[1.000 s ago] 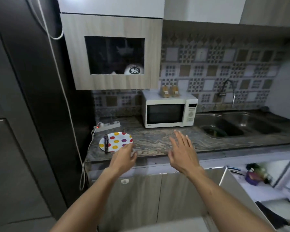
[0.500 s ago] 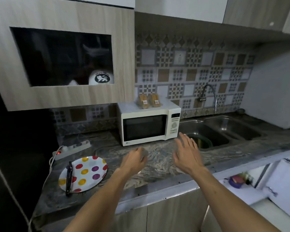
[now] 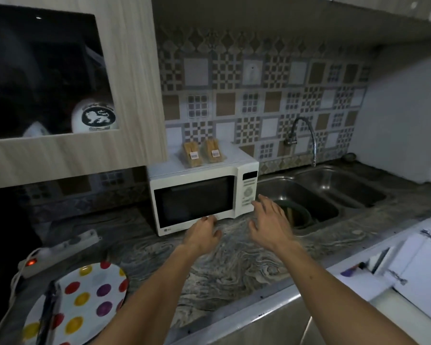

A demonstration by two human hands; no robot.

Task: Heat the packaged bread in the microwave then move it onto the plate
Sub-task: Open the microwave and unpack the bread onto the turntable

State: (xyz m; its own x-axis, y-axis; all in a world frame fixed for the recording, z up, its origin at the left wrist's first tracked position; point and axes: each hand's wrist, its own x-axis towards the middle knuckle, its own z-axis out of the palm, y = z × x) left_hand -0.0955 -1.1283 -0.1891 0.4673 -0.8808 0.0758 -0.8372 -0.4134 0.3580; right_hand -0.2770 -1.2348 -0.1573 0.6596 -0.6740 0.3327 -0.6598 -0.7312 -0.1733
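- reaching out over the marbled desk (image 3: 234,265), both bare hands hang in front of the white microwave (image 3: 202,192), whose door is closed.
- the left hand (image 3: 202,236) is just below the microwave's door, its fingers (image 3: 208,220) curled loosely and grasping nothing; whether the tips touch the door's lower edge cannot be told.
- the right hand (image 3: 271,224) is beside the microwave's control panel, its fingers (image 3: 266,202) spread and released, empty.
- two packaged breads (image 3: 203,154) stand side by side on top of the microwave, towards its back, each with a small label.
- the spotted plate (image 3: 85,302) lies on the desk well to the left of the microwave, nearer the person, with a dark utensil (image 3: 49,312) lying across its left part.
- a power strip (image 3: 60,250) with a red light lies between the plate and the microwave.
- a steel sink (image 3: 334,192) with a curved tap (image 3: 306,135) is just right of the microwave.
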